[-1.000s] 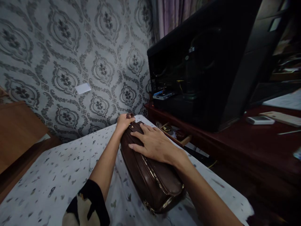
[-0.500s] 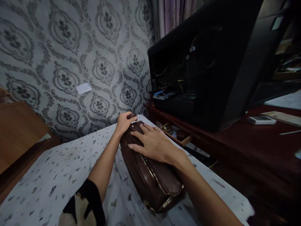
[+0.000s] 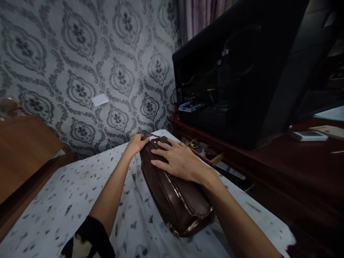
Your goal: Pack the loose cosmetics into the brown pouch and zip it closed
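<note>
A brown leather bag (image 3: 158, 182) with gold-toned zips lies on the patterned white cloth. My right hand (image 3: 178, 159) rests on its upper face, fingers spread and stretched toward the far end. At that far end my left hand (image 3: 137, 144) is closed around the bag's strap (image 3: 150, 136), its thumb pointing right; part of the grip is hidden. Near me, two zip pulls (image 3: 173, 230) hang at the bag's lower corner.
A white cloth with small prints (image 3: 88, 186) covers the surface under the bag. On the right stand a dark red desk (image 3: 268, 165), an open drawer (image 3: 215, 158) and a large black case (image 3: 242, 89). A brown wooden panel (image 3: 29, 150) is at the left, patterned wallpaper behind.
My left hand has shifted left and slightly toward me, drawing the strap out to the left. My right hand stays spread on the bag. The view has turned slightly left.
</note>
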The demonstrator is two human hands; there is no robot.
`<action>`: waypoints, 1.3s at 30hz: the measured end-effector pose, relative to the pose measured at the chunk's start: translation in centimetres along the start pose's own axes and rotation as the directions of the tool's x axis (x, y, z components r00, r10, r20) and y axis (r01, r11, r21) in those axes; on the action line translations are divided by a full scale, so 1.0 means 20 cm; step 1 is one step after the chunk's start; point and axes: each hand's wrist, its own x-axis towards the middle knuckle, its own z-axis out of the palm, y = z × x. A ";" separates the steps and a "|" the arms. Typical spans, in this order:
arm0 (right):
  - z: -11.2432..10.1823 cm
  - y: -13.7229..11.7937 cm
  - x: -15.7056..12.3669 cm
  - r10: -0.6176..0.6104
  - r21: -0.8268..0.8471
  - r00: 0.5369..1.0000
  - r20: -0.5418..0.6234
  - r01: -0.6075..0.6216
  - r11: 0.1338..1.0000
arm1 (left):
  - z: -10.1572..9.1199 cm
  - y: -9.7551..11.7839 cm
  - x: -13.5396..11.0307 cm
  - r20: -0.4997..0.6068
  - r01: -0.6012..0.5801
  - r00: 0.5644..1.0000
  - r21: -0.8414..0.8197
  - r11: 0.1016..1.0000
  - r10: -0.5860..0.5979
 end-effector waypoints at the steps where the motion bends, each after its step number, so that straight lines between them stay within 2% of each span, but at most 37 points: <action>1: 0.00 0.00 0.00 0.002 0.001 1.000 0.003 -0.002 1.000 | 0.00 0.00 -0.01 -0.018 0.011 1.000 0.030 0.999 -0.011; 8: 0.00 0.00 0.00 0.023 0.016 0.999 0.028 -0.024 1.000 | 0.02 0.01 -0.04 -0.135 0.033 0.991 0.130 0.991 -0.015; 15: 0.01 0.01 0.00 0.020 0.002 1.000 0.014 -0.020 1.000 | 0.04 0.03 -0.07 -0.257 -0.019 0.966 0.070 0.997 0.036; 21: 0.00 0.01 0.00 0.000 0.003 1.000 0.002 0.000 1.000 | 0.03 0.09 -0.13 -0.313 -0.101 0.944 0.018 0.995 0.102; 33: 0.02 0.03 -0.01 -0.005 0.008 0.998 -0.060 0.006 1.000 | 0.01 0.18 -0.22 -0.323 -0.208 0.928 -0.036 0.977 0.186; 39: 0.03 0.03 -0.01 0.025 0.041 0.995 -0.096 -0.021 0.999 | -0.02 0.23 -0.29 -0.269 -0.255 0.934 -0.032 0.966 0.237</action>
